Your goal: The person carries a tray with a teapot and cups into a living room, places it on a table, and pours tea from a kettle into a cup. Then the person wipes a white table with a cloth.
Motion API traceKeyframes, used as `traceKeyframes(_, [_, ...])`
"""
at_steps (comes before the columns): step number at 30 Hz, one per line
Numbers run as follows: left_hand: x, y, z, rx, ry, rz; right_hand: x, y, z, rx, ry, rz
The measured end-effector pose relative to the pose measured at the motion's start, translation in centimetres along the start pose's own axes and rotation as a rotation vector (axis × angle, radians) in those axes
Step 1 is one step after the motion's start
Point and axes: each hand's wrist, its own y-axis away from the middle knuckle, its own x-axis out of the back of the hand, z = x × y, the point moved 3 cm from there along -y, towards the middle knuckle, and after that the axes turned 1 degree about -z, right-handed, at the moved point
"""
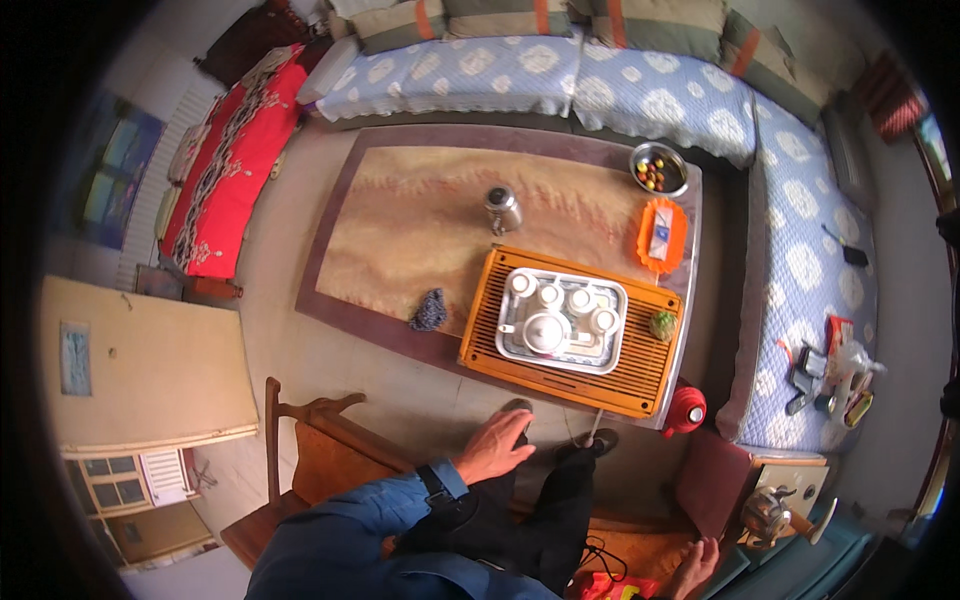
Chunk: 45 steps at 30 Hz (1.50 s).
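Observation:
My left hand [495,448] is above my lap, empty, with its thumb and fingers apart, just short of the table's near edge. Low at the right, my right hand [696,568] hangs beside the wooden seat with its fingers curled; nothing shows in it. In front of me a slatted wooden tea tray [480,337] bears a white tray [559,365] with a white teapot [546,332] and several white cups [582,299]. A small cactus [663,326] stands on its right end. To the left lies a crumpled dark cloth [430,310]; a steel thermos [502,208] stands farther back.
On the table [405,217] are a metal bowl of fruit [658,169] and an orange dish [661,235]. A red thermos flask [684,409] stands by its near right corner. A sofa [480,71] wraps the far and right sides. A wooden chair [330,457] is at left.

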Motion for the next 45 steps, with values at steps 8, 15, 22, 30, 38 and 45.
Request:
traceKeyframes(8, [9.7,9.7,-3.9,0.215,-0.101,0.327,-9.8,0.8,-7.6,-0.037,0.111,-0.583])
traceKeyframes(15, [11.2,18.0,-4.2,0.403,-0.150,0.498,-18.1,1.0,-15.9,0.438,0.315,-0.668])
traceKeyframes(22, [14.1,22.9,-6.0,0.387,-0.200,0.726,-26.9,4.6,-23.3,0.713,0.525,-0.768])
traceKeyframes(30, [22.0,27.1,-14.8,0.445,-0.134,0.777,-32.7,8.1,-21.3,0.417,0.344,-0.740])
traceKeyframes(38, [34.9,30.8,-22.7,0.393,-0.153,0.880,-42.1,20.7,-24.8,0.327,0.140,-0.844])
traceKeyframes(45, [38.2,33.2,-25.9,0.557,0.022,0.903,-49.7,25.9,-31.6,0.227,0.238,-0.927])
